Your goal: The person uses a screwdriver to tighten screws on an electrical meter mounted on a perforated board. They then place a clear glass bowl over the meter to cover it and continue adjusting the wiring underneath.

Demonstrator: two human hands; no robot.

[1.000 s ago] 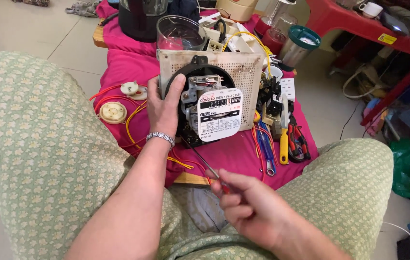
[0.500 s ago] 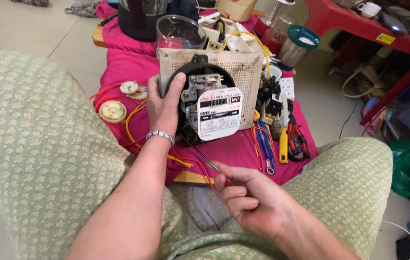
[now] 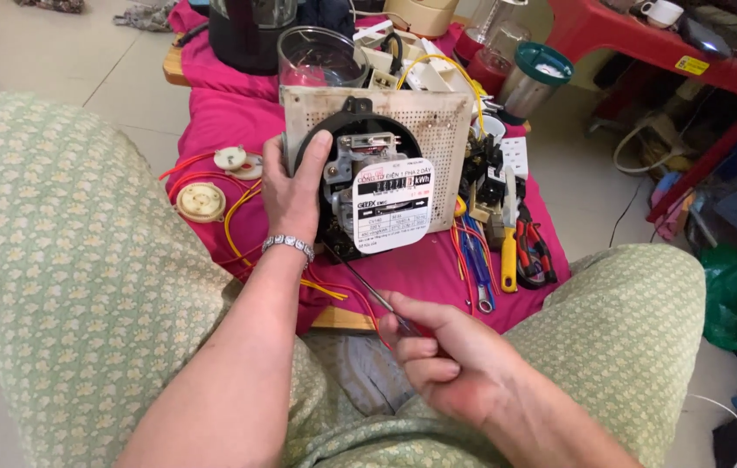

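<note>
Right hand (image 3: 451, 364) nearest, over lap, fingers closed round thin screwdriver (image 3: 368, 286); shaft slants up toward meter's lower edge; left hand (image 3: 292, 186) clasps left rim of electric meter (image 3: 377, 186), upright on pink cloth (image 3: 221, 113); white rounded label with dark print on meter's face; perforated beige panel (image 3: 438, 121) behind; yellow rectangular sticker (image 3: 691, 65) on red table's edge, far right; since earlier frame, right hand shifted slightly right; meter unmoved.

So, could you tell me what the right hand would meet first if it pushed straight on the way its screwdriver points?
Probably the lower left edge of the electricity meter, since the right hand aims its screwdriver there, though depth is unclear.
</note>
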